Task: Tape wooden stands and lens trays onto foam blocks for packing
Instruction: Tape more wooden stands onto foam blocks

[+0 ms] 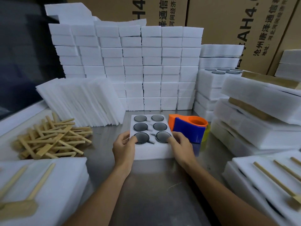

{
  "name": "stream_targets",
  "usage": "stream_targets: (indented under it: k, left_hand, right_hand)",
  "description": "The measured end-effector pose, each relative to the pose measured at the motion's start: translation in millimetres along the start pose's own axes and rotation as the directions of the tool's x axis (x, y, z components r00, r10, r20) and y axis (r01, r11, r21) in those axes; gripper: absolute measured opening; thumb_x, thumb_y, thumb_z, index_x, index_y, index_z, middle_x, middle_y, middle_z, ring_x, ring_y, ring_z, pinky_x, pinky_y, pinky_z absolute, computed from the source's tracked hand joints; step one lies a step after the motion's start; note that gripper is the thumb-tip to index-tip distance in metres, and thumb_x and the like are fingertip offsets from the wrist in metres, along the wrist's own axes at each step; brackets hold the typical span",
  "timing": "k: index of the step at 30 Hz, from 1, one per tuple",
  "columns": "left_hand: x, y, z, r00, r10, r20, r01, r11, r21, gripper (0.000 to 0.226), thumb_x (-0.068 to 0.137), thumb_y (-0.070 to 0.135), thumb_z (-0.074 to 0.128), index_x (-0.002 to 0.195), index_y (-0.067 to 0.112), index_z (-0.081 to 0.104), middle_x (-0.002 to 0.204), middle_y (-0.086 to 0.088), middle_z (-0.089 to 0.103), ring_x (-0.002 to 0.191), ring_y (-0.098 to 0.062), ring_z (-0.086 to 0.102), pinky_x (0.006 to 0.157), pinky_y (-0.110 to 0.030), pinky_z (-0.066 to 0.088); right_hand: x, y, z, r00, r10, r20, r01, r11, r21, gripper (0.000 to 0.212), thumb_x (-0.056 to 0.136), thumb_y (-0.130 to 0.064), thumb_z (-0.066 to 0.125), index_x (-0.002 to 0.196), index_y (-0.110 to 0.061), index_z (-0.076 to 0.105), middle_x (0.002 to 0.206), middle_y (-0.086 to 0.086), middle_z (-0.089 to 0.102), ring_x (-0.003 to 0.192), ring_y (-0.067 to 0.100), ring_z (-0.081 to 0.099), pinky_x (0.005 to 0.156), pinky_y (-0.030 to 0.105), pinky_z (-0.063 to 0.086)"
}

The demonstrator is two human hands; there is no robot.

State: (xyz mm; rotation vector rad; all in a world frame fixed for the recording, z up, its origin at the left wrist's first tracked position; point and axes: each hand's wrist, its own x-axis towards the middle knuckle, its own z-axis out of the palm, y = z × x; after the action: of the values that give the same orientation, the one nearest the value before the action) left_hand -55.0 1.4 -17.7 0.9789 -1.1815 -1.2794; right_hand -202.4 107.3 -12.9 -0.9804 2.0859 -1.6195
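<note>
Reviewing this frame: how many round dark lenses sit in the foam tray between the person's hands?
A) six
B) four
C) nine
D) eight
A: the foam tray holds six dark lenses in two columns of three, with the left hand and right hand at its two near corners.

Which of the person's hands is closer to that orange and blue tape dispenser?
The right hand. It grips the lens tray's right edge, just beside the tape dispenser. The left hand holds the tray's left edge, on the far side from it.
</note>
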Motion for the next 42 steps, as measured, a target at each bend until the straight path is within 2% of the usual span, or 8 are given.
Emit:
stream_targets:
  k: [3,6,10,14,19,24,33,42]
  left_hand:
    - [11,8,-1,0.99,-0.132,-0.04,0.127,0.986,-0.106,0.024,0.072,0.02,0.062,0.085,0.0,0.068,0.08,-0.004,0.067,0.072,-0.02,0.059,0.066,-0.028,0.046]
    - [28,18,-1,0.975,-0.192,-0.108,0.187,0.981,-0.056,0.01,0.078,0.013,0.058,0.073,0.007,0.064,0.075,-0.008,0.067,0.062,-0.024,0.06,0.058,-0.029,0.047]
    - [60,38,2,0.994,-0.01,-0.109,0.048,0.935,0.352,0.01,0.085,0.016,0.054,0.084,0.02,0.063,0.094,-0.005,0.069,0.086,-0.027,0.063,0.07,-0.03,0.046]
    - [97,76,4,0.952,0.307,0.019,-0.245,0.72,0.649,0.019,0.084,0.017,0.059,0.102,0.022,0.062,0.115,-0.002,0.061,0.099,-0.026,0.06,0.081,-0.028,0.039]
    - [142,118,1,0.882,0.465,0.077,-0.299,0.424,0.855,0.048,0.086,0.022,0.064,0.131,0.011,0.051,0.143,-0.003,0.036,0.106,-0.036,0.057,0.089,-0.041,0.042]
    - [166,132,-7,0.93,0.357,0.089,-0.179,0.226,0.958,0.039,0.087,0.023,0.068,0.114,0.001,0.052,0.138,-0.013,0.036,0.089,-0.035,0.053,0.073,-0.038,0.037]
    - [167,137,-7,0.817,0.49,0.305,-0.325,-0.046,0.945,0.036,0.096,0.029,0.062,0.116,-0.001,0.064,0.137,-0.017,0.039,0.125,-0.037,0.037,0.087,-0.046,0.038]
    - [145,128,9,0.823,0.541,0.172,-0.439,0.415,0.797,0.019,0.095,0.015,0.054,0.113,0.011,0.05,0.101,-0.013,0.064,0.086,-0.033,0.057,0.074,-0.041,0.047]
  right_hand:
    - [5,-1,4,0.994,0.086,-0.073,-0.087,0.996,-0.006,0.022,0.086,-0.04,0.057,0.1,-0.027,0.069,0.097,-0.011,0.069,0.098,0.015,0.061,0.096,0.046,0.049]
    - [16,-7,2,0.963,0.219,-0.159,-0.182,0.959,0.218,0.024,0.081,-0.035,0.058,0.077,-0.015,0.071,0.084,0.008,0.074,0.083,0.028,0.067,0.077,0.045,0.055]
    - [33,-5,-4,0.943,0.231,-0.239,-0.174,0.956,0.236,0.019,0.086,-0.012,0.057,0.07,-0.015,0.066,0.089,0.022,0.072,0.085,0.039,0.07,0.067,0.043,0.059]
    - [43,3,0,0.924,0.187,-0.335,-0.136,0.976,0.17,0.017,0.087,-0.011,0.057,0.075,-0.014,0.069,0.077,0.011,0.07,0.078,0.029,0.07,0.048,0.023,0.05]
    - [53,3,7,0.901,0.173,-0.399,-0.147,0.985,0.094,0.017,0.085,-0.018,0.059,0.074,-0.011,0.07,0.071,0.004,0.068,0.076,0.023,0.065,0.059,0.028,0.045]
    - [60,3,13,0.889,0.177,-0.422,-0.189,0.982,0.013,0.019,0.082,-0.029,0.058,0.073,-0.016,0.07,0.076,0.007,0.069,0.078,0.027,0.063,0.077,0.044,0.056]
    - [61,3,16,0.886,0.167,-0.432,-0.186,0.983,0.0,0.019,0.084,-0.028,0.06,0.069,-0.018,0.065,0.071,0.001,0.065,0.073,0.02,0.06,0.07,0.039,0.052]
    - [55,2,13,0.894,0.135,-0.427,-0.119,0.991,0.062,0.022,0.086,-0.026,0.058,0.066,-0.017,0.064,0.068,0.002,0.066,0.071,0.02,0.061,0.062,0.03,0.043]
